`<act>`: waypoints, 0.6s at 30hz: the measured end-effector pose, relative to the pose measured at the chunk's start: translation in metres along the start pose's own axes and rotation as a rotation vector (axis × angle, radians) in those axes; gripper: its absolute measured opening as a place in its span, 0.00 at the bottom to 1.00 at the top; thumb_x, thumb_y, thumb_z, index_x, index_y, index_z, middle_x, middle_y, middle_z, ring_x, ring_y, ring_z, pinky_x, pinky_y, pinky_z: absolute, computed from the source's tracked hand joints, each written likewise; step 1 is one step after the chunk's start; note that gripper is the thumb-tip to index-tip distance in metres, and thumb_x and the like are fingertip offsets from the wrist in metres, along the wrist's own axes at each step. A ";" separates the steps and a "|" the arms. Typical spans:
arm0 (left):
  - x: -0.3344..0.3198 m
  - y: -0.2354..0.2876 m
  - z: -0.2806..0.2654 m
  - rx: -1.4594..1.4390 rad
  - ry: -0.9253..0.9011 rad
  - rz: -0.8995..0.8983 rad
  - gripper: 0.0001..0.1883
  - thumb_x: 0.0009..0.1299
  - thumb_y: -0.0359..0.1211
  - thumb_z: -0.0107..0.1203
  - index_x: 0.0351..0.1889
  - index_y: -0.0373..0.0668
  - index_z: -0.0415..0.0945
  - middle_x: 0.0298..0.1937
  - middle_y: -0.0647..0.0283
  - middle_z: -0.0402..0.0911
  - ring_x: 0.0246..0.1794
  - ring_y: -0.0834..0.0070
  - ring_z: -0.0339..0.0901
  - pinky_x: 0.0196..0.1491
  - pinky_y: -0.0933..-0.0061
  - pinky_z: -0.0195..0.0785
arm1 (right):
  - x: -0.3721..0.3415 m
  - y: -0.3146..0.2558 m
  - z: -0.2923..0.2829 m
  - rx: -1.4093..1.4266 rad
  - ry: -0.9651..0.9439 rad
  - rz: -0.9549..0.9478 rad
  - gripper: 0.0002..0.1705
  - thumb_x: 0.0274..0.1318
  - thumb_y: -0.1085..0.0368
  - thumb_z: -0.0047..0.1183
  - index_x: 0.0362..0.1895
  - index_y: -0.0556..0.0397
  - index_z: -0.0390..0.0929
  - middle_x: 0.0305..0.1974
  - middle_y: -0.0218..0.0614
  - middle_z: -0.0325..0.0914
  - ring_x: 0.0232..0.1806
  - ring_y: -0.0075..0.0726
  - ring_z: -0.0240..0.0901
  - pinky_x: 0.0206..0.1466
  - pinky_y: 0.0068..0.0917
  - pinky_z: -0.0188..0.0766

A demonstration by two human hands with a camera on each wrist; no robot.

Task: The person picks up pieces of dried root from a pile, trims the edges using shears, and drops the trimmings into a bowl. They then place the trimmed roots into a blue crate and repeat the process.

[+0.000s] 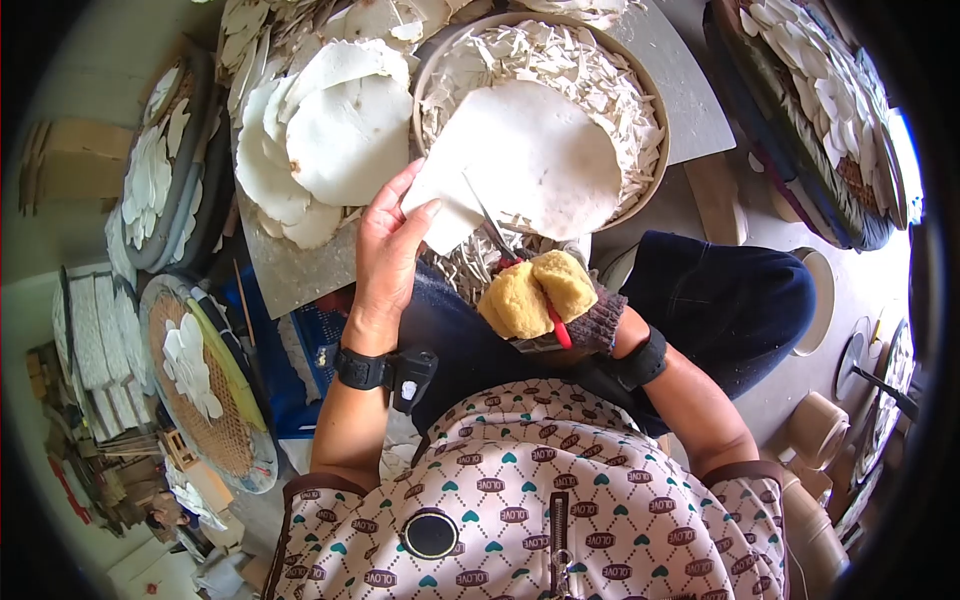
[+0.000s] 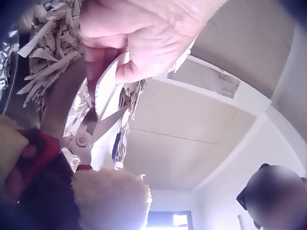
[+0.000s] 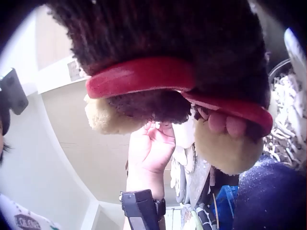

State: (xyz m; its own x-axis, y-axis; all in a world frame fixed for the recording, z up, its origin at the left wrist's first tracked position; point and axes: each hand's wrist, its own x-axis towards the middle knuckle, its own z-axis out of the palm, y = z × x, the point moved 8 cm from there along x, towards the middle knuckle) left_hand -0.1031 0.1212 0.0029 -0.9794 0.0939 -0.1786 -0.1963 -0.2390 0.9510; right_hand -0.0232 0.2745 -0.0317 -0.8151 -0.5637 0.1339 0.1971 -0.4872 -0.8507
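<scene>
A large pale sheet [image 1: 540, 150] lies over the round tub, its lower left corner pinched between the thumb and fingers of my bare left hand [image 1: 387, 250]. My gloved right hand [image 1: 600, 318] grips red-handled scissors [image 2: 82, 140], with yellow sponge-like padding [image 1: 520, 305] at the handles. In the left wrist view the blades stand apart at the sheet's edge, just below the left hand [image 2: 139, 33]. The right wrist view shows the red handles [image 3: 144, 76] against the dark glove [image 3: 158, 33], with fingertips curled round one of them.
A round tub [image 1: 660, 165] full of pale scraps stands on a grey board [image 1: 690, 90]. Stacked pale sheets [image 1: 350, 135] lie at its left. Round trays with more pieces stand at both sides, a blue crate [image 1: 318, 335] at lower left. The knees are below the board's edge.
</scene>
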 end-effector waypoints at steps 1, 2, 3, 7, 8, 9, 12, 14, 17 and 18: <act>0.001 -0.003 -0.002 0.010 -0.014 -0.034 0.24 0.64 0.22 0.50 0.60 0.32 0.61 0.47 0.59 0.76 0.41 0.82 0.75 0.43 0.84 0.70 | 0.001 -0.011 0.004 -0.261 -0.040 -0.077 0.15 0.63 0.65 0.42 0.50 0.59 0.69 0.48 0.39 0.74 0.48 0.29 0.72 0.50 0.24 0.69; 0.001 -0.006 -0.003 0.020 -0.028 -0.068 0.24 0.65 0.23 0.50 0.60 0.33 0.61 0.47 0.59 0.76 0.40 0.83 0.75 0.42 0.84 0.70 | 0.001 -0.020 0.011 -0.520 -0.081 -0.156 0.15 0.63 0.65 0.42 0.49 0.60 0.70 0.47 0.39 0.74 0.48 0.29 0.72 0.50 0.24 0.69; 0.001 -0.007 -0.005 0.011 -0.034 -0.071 0.23 0.65 0.23 0.48 0.60 0.33 0.60 0.48 0.58 0.75 0.42 0.81 0.75 0.43 0.82 0.71 | 0.004 -0.015 0.008 -0.220 -0.020 -0.044 0.14 0.62 0.65 0.43 0.49 0.59 0.70 0.46 0.39 0.75 0.47 0.28 0.73 0.49 0.24 0.69; 0.001 -0.006 -0.014 -0.022 -0.008 -0.084 0.22 0.67 0.23 0.46 0.61 0.35 0.60 0.50 0.57 0.74 0.45 0.75 0.76 0.47 0.75 0.73 | 0.010 0.006 0.011 0.177 0.015 0.173 0.19 0.53 0.67 0.54 0.50 0.54 0.70 0.47 0.36 0.74 0.48 0.29 0.70 0.52 0.25 0.67; 0.000 -0.005 -0.016 -0.031 0.012 -0.089 0.22 0.66 0.23 0.46 0.60 0.35 0.61 0.50 0.57 0.74 0.46 0.75 0.76 0.47 0.75 0.73 | 0.011 0.008 0.010 0.086 -0.005 0.162 0.21 0.51 0.68 0.56 0.51 0.53 0.70 0.47 0.35 0.73 0.49 0.29 0.70 0.53 0.25 0.66; -0.001 -0.005 -0.019 -0.028 0.040 -0.078 0.22 0.66 0.23 0.46 0.60 0.35 0.61 0.50 0.57 0.75 0.45 0.75 0.76 0.46 0.75 0.73 | 0.012 0.010 0.010 -0.005 -0.024 0.149 0.23 0.49 0.68 0.59 0.51 0.52 0.70 0.48 0.35 0.73 0.50 0.29 0.69 0.54 0.25 0.65; 0.000 -0.009 -0.032 -0.023 0.110 -0.035 0.21 0.66 0.23 0.48 0.57 0.37 0.63 0.48 0.57 0.76 0.44 0.74 0.76 0.45 0.74 0.74 | 0.021 0.008 0.010 -0.188 -0.030 0.095 0.18 0.52 0.67 0.55 0.49 0.53 0.71 0.45 0.35 0.74 0.47 0.29 0.71 0.52 0.25 0.67; -0.001 -0.015 -0.039 -0.048 0.133 -0.066 0.21 0.65 0.23 0.49 0.58 0.37 0.63 0.48 0.57 0.76 0.44 0.74 0.76 0.45 0.74 0.74 | 0.025 0.005 0.015 -0.208 -0.038 0.089 0.11 0.59 0.65 0.47 0.45 0.53 0.74 0.41 0.36 0.77 0.43 0.30 0.74 0.48 0.26 0.70; -0.001 -0.013 -0.036 -0.037 0.088 -0.099 0.21 0.65 0.23 0.49 0.58 0.37 0.64 0.47 0.57 0.77 0.44 0.74 0.77 0.45 0.74 0.74 | 0.032 0.000 0.017 -0.398 -0.046 0.019 0.12 0.55 0.67 0.50 0.45 0.52 0.74 0.42 0.36 0.77 0.44 0.34 0.74 0.49 0.28 0.69; -0.001 -0.014 -0.036 -0.063 0.092 -0.094 0.21 0.65 0.23 0.49 0.57 0.37 0.65 0.47 0.57 0.77 0.44 0.74 0.77 0.45 0.73 0.75 | 0.034 0.002 0.017 -0.413 -0.044 0.038 0.12 0.55 0.68 0.50 0.45 0.52 0.74 0.42 0.36 0.77 0.44 0.35 0.74 0.49 0.29 0.69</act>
State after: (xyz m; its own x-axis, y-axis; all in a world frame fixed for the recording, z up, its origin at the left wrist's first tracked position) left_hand -0.1006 0.0894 -0.0192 -0.9562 0.0303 -0.2912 -0.2870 -0.2937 0.9118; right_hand -0.0412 0.2431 -0.0205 -0.7857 -0.6083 0.1127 -0.0161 -0.1620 -0.9867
